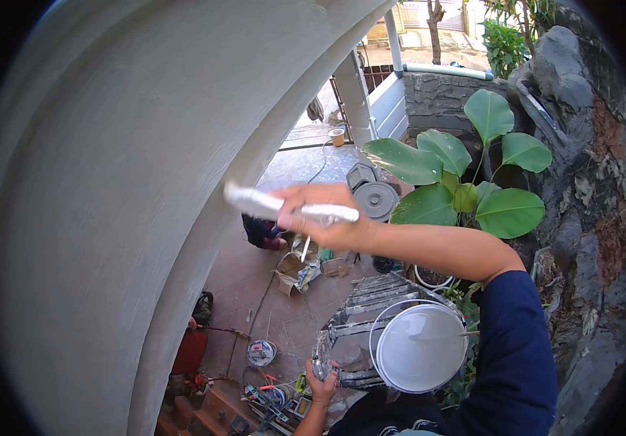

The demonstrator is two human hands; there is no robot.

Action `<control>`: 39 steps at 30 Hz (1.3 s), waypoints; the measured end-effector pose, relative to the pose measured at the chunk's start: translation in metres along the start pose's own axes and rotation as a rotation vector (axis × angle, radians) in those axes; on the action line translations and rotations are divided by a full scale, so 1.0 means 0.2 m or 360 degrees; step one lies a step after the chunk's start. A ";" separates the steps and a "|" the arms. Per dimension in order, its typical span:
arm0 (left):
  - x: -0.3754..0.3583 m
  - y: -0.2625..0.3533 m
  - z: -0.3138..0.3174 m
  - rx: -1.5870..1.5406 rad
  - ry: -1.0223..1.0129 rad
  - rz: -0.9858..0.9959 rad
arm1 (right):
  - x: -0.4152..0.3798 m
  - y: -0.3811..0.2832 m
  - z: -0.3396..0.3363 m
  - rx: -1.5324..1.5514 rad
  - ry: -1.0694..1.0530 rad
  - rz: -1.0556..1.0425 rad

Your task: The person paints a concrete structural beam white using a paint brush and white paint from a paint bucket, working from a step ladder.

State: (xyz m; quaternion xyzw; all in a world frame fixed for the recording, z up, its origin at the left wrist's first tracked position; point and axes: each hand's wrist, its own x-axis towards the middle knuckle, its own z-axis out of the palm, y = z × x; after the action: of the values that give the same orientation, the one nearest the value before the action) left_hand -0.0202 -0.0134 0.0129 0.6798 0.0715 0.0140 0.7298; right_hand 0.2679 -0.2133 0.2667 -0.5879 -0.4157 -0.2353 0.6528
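My right hand (335, 214) is closed round the white, paint-covered handle of a paintbrush (258, 202). The blurred bristle end meets or comes very near the curved edge of the pale wall (109, 196); contact cannot be told. Below, my left hand (322, 385) grips the paint-splattered rail of a ladder (360, 309). Beside the ladder steps, under my right arm, is a bucket (378, 352) of white paint with its wire handle up. A thin stick lies across its right rim.
A large-leaved plant (440, 207) and a rough rock-like wall (575, 218) stand on the right. Far below on the tiled floor (255, 291) are a small paint pail (261, 353), tools, a torn sack (298, 272) and a partly hidden person (261, 231).
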 end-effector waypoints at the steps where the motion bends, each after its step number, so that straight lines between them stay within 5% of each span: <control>1: 0.00 0.00 0.00 0.0013 -0.0006 0.0012 | -0.01 -0.03 -0.01 -0.0022 -0.0012 0.0025; 5: -0.01 -0.02 -0.01 0.0022 0.0026 0.0045 | 0.10 0.22 -0.25 -0.0455 0.0486 -0.0128; 8: -0.01 -0.04 -0.01 -0.0031 0.0055 -0.0031 | 0.33 0.62 -0.55 -0.0341 0.1139 0.0266; 10: 0.00 -0.04 -0.01 0.0018 0.0053 0.0030 | 0.45 0.79 -0.68 -0.0489 0.1215 0.0295; 16: -0.02 -0.06 -0.02 -0.0065 0.0092 -0.0079 | 0.37 0.75 -0.24 -0.0755 0.1086 -0.0103; 18: -0.01 -0.10 -0.03 -0.0045 0.0078 -0.0071 | 0.22 0.45 -0.03 -0.0762 0.0834 -0.0183; 20: 0.00 -0.12 -0.02 0.0014 0.0108 0.0045 | 0.07 0.09 0.19 -0.0420 0.0556 0.0119; 22: 0.00 -0.12 -0.03 0.0077 0.0106 0.0079 | -0.07 -0.09 0.36 -0.0443 0.0170 -0.0224; 24: -0.01 -0.14 -0.04 0.0058 0.0121 0.0012 | -0.14 -0.30 0.52 -0.0279 0.0061 -0.0223; 30: 0.00 -0.13 -0.04 0.0106 0.0118 0.0016 | -0.14 -0.16 0.34 -0.0144 -0.0126 -0.0321; 34: 0.02 -0.09 -0.02 0.0056 0.0098 0.0062 | 0.04 0.23 -0.07 -0.0242 0.0526 0.0488; 39: 0.01 -0.11 -0.04 0.0049 0.0103 -0.0001 | 0.18 0.46 -0.34 -0.0265 0.1174 0.0407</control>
State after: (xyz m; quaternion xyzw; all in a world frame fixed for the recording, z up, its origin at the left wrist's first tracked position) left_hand -0.0212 -0.0074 -0.0090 0.6902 0.0954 0.0346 0.7164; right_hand 0.3788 -0.2551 0.2454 -0.5620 -0.0563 -0.3804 0.7323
